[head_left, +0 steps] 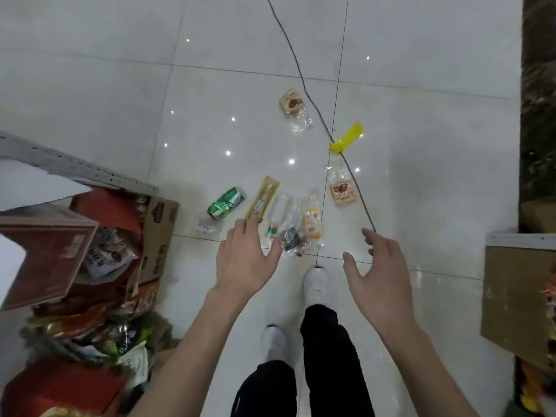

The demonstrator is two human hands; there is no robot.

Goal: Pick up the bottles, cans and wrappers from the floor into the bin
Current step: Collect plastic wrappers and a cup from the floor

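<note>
Litter lies on the white tiled floor ahead of my feet. A crushed green can (226, 203) is at the left, then a long tan wrapper (262, 196), a small white bottle (278, 212), a clear wrapper with an orange label (312, 221) and a dark crumpled wrapper (290, 238). Farther off lie a brown-printed clear wrapper (342, 190), a second one (293, 107) and a yellow wrapper (346, 136). My left hand (245, 260) hovers open just short of the can and tan wrapper. My right hand (377, 272) is open too, holding nothing.
A heap of cardboard boxes and packaging (90, 266) fills the left side. A thin dark cable (313, 100) runs across the floor through the litter. A cardboard box (517, 296) and a dark marble strip (538, 115) border the right. My white shoes (316, 284) stand on the tiles.
</note>
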